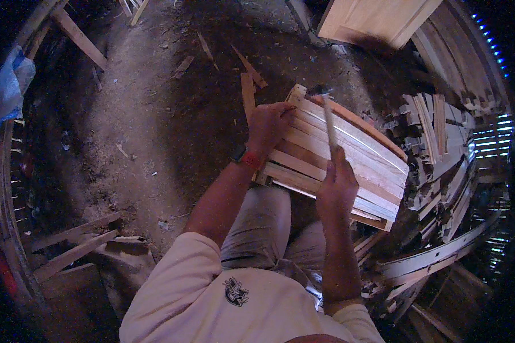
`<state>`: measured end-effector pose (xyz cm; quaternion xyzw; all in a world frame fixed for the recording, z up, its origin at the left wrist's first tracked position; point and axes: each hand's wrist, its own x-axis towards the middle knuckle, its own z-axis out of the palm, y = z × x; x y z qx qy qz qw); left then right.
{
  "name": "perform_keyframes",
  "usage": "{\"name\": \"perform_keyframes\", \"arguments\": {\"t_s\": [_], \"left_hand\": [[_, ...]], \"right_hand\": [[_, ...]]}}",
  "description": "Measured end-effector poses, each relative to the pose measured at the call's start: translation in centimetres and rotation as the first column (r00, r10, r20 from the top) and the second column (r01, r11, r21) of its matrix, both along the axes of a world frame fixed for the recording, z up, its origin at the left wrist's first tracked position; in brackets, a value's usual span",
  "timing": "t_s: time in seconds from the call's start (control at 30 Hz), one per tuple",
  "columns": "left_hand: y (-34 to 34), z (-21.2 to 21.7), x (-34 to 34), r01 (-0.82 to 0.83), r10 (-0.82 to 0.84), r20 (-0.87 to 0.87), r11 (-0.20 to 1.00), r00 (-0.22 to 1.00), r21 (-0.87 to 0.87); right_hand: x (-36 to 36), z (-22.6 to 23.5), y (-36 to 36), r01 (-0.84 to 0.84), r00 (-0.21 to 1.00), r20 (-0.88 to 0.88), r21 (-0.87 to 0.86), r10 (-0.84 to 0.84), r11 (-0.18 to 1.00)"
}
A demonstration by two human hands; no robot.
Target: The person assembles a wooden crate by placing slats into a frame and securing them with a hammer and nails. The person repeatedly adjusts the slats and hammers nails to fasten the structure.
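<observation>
Slatted crate (361, 159), long axis toward lower right; left fingers (282, 107) atop, grip unclear; right fingers (340, 158) round hammer (331, 128)

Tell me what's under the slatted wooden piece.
The left trouser leg seems to pass under the near edge of the slatted wooden piece. Anything farther beneath, including what supports it, is covered by the slats and can't be seen.
</observation>
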<state>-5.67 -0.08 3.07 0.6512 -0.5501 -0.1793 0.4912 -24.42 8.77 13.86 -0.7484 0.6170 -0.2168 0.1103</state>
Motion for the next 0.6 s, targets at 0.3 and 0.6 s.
{"name": "perform_keyframes", "arguments": {"t_s": [0.3, 0.6], "left_hand": [[2.9, -3.2, 1.0, 0.368, -0.321, -0.647, 0.928, 0.691, -0.067], [3.4, -3.4, 0.1, 0.506, -0.298, -0.817, 0.862, 0.495, -0.008]], "right_hand": [[-0.4, -0.2, -0.5, -0.039, 0.998, 0.046, 0.058, 0.036, 0.998], [0.1, -0.1, -0.8, -0.061, 0.985, -0.149, 0.17, 0.087, 0.983]]}}
